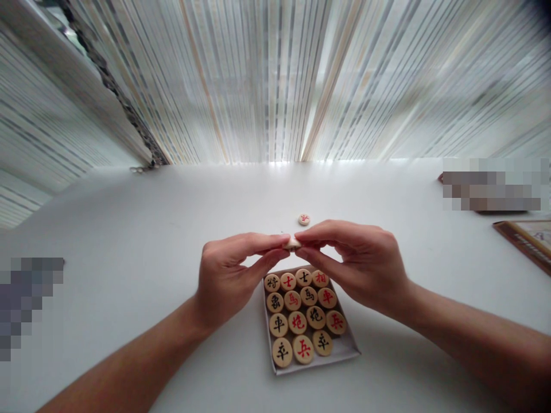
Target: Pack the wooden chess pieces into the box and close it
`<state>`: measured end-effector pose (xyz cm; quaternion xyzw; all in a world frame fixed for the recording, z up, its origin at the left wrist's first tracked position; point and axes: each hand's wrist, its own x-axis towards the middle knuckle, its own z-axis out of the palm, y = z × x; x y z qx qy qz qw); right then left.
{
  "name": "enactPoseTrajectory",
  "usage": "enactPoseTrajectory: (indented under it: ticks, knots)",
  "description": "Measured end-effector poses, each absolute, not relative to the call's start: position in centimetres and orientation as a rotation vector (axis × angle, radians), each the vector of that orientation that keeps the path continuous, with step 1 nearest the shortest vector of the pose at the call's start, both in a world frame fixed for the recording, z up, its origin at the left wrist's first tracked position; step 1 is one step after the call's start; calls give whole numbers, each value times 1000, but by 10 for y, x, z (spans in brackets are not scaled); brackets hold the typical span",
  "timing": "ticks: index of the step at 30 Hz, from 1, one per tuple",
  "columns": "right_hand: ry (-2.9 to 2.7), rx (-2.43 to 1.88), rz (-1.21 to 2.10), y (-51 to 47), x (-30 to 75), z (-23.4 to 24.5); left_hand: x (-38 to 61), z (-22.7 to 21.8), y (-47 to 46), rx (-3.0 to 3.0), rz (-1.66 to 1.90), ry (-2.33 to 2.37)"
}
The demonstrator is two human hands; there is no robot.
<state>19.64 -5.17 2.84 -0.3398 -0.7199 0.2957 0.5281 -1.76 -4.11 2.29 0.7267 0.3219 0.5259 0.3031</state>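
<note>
Wooden disc [292, 244], seemingly light, stiff and smooth, is pinched by its rim between left hand [228, 275] and right hand [361, 261] above a box [319, 365] of pieces [303, 312].

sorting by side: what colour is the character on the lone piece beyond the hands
Red; the lone piece shows in the head view.

One head cam, worn above & just behind the tray [343, 347], facing fwd & down across the table [172, 218]. Close range: tray sits low-centre; beyond it, table's far edge & striped curtain [301, 80] fill the top half.
</note>
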Motion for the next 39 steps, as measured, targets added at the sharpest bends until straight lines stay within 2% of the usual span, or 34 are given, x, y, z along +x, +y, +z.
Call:
enactPoseTrajectory:
  ticks: [6,14,33,39]
  knots:
    - [-1407,-793,1195,-49,195,29,-15,22,-41,1779,1395,779]
    - [-1305,-855,1450,-47,197,32,-14,21,-39,1515,1299,788]
    - [-1511,-971,1351,-46,199,32,-12,23,-41,1548,1224,771]
    - [-1508,-990,1433,-47,197,35,-12,21,-44,1579,1180,737]
